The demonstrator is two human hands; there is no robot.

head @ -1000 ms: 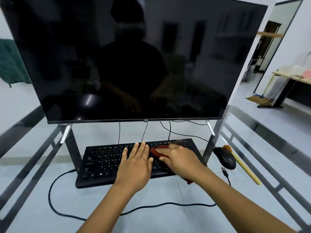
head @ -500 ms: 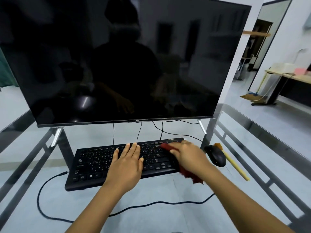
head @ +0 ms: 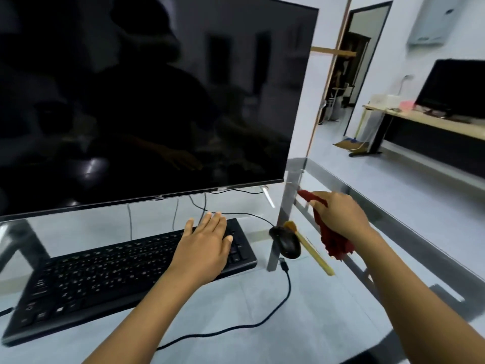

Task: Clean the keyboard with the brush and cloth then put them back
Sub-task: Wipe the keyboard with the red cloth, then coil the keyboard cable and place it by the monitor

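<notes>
- Nearest me, a glass surface [head: 301,324] carries a black cable [head: 262,321] that loops across it, with a loose plug [head: 284,264] lying at its far end.
- The black keyboard [head: 105,274] lies on the left part of the surface and runs at a slant, its right end farther away.
- The left hand [head: 202,248] rests flat on the right end of the keyboard, its fingers straight, close together and gripping nothing.
- Just right of the keyboard sits a black mouse [head: 287,243].
- The brush [head: 315,254] lies on the surface against the mouse's right side, bristles at the far end and yellow handle pointing near and right.
- To the right of the brush, the right hand [head: 338,216] is raised off the keyboard, its fingers clamped round the red cloth [head: 334,243].
- One end of the cloth sticks out past the hand toward the far left, and the rest hangs in a bunch beneath it. I cannot tell whether it touches the glass.
- Behind the keyboard stands a large dark monitor [head: 147,101] on slim legs.
- Far off to the right, a wooden desk [head: 430,124] holds a second dark screen [head: 454,88].
</notes>
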